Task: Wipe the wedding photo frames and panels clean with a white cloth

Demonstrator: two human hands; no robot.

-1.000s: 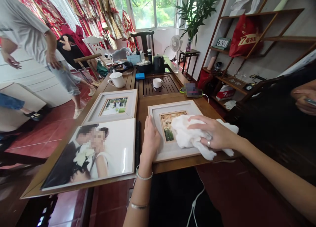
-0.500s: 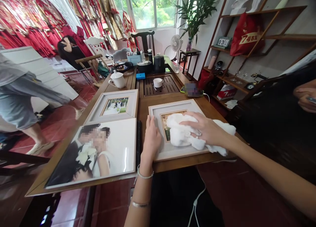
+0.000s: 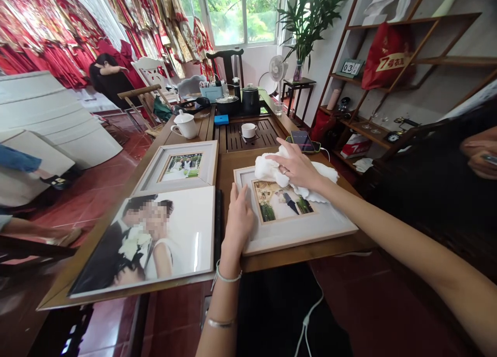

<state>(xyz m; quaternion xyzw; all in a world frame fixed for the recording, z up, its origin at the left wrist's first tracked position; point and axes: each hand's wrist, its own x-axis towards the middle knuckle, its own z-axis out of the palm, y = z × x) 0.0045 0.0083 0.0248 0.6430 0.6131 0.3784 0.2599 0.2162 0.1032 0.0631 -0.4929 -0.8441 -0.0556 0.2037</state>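
A pale wood picture frame [image 3: 330, 225] with a small couple photo lies flat on the table before me. My left hand [image 3: 239, 212] grips its left edge, thumb side toward the photo. At the far edge, my right hand [image 3: 297, 165] presses a bunched white cloth [image 3: 269, 169] onto the glass, its fingers spread over the cloth. The photo's lower part shows; the cloth covers some of the frame's top. To the left lie a large couple portrait [image 3: 186, 232] and, beyond it, a second framed photo [image 3: 149, 176].
A phone [image 3: 303, 141] with a cable lies just past the right hand. Farther back on the wooden table are a lidded white mug [image 3: 185, 125], a small white cup [image 3: 248, 130] on a slatted tea tray and a dark pot [image 3: 250, 99]. Another person's hand [image 3: 481, 152] shows at right.
My right hand has slid the white cloth away from me to the frame's far edge, uncovering the photo. My left hand stays put. The person walking at left has mostly left view.
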